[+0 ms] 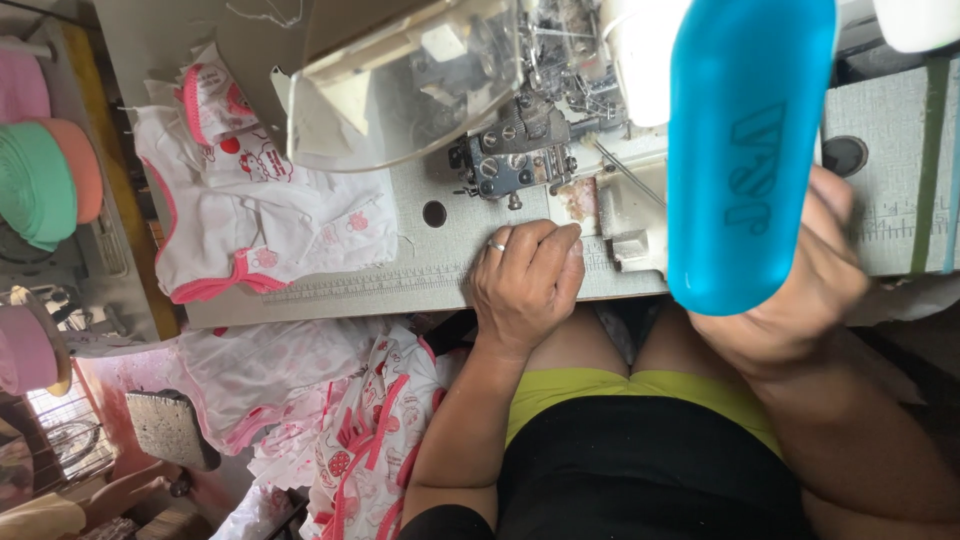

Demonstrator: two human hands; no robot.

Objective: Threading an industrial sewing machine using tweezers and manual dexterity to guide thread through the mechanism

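At the right of the frame, the right hand [800, 300] is gripping a blue bottle [745, 150], tilting it upward. The left hand [525, 280] is resting loosely curled, holding nothing, on the sewing table [400, 285] at centre.

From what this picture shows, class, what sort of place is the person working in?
Probably a small garment sewing workshop: an industrial sewing machine on a work table, stacked white-and-pink baby garments, and rolls of trim beside it.

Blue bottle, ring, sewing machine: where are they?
blue bottle [748, 150], head view, middle of its side, held in the right hand [800, 300].
ring [497, 245], head view, the band on a left hand [525, 285] finger.
sewing machine [515, 160], head view, metal needle part.
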